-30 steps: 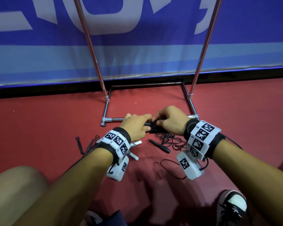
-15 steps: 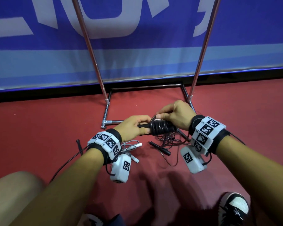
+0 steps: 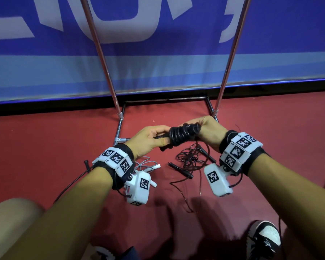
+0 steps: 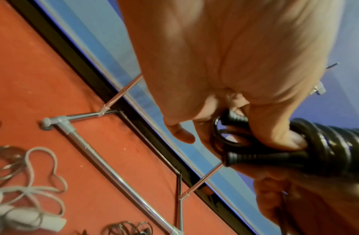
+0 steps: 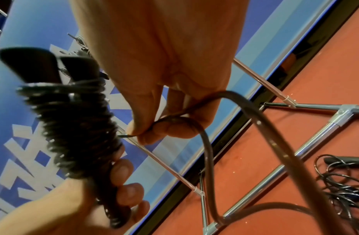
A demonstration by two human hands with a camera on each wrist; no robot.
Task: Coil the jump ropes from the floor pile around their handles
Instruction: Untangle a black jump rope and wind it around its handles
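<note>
A black jump rope [image 3: 182,136] is held above the red floor, its cord wound in a thick coil [image 5: 74,127] around both handles. My left hand [image 3: 158,140] grips the handles' ends [image 4: 235,157], thumb pressed on the coil [image 4: 325,143]. At the coil's far end my right hand [image 3: 195,126] pinches the loose cord [image 5: 206,159] between thumb and fingers [image 5: 144,135]. The remaining cord hangs in a loop to the floor. A tangled dark rope [image 3: 191,160] with black handles [image 3: 180,169] lies below the hands, and a grey-white rope [image 3: 146,165] lies under my left wrist.
A chrome rack base [image 3: 120,126] and two upright poles [image 3: 105,62] stand just beyond the hands, against a blue banner wall [image 3: 158,72]. Another black handle [image 3: 86,163] lies at the left. My knee [image 3: 11,218] and shoe [image 3: 263,239] are near the bottom edge.
Both hands have risen slightly with the rope. The right hand has circled the handles, adding turns, so the coil is thicker and less loose cord lies on the floor.
</note>
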